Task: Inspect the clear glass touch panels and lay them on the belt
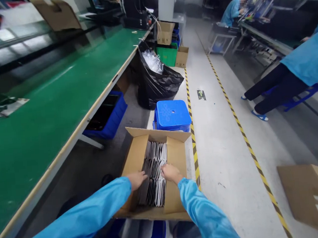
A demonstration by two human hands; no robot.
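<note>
Below me stands an open cardboard box [179, 196] with its flaps folded out. Rows of thin flat white-and-black pieces [156, 190] stand on edge inside it, packed closely; their exact kind is unclear. My left hand [137, 179] reaches over the box's left side, fingers bent at the left edge of the rows. On the other side, my right hand [171, 172] has its fingers curled together at the right edge of the pieces. Whether either hand grips a piece is too small to make out.
A blue stool [173, 114] sits just beyond the box, with a black plastic bag [159, 86] behind it. The green-topped bench [64, 93] runs along the left, a blue bin [115, 116] beneath. Another cardboard box [303, 192] lies right. Two people in blue work at the right.
</note>
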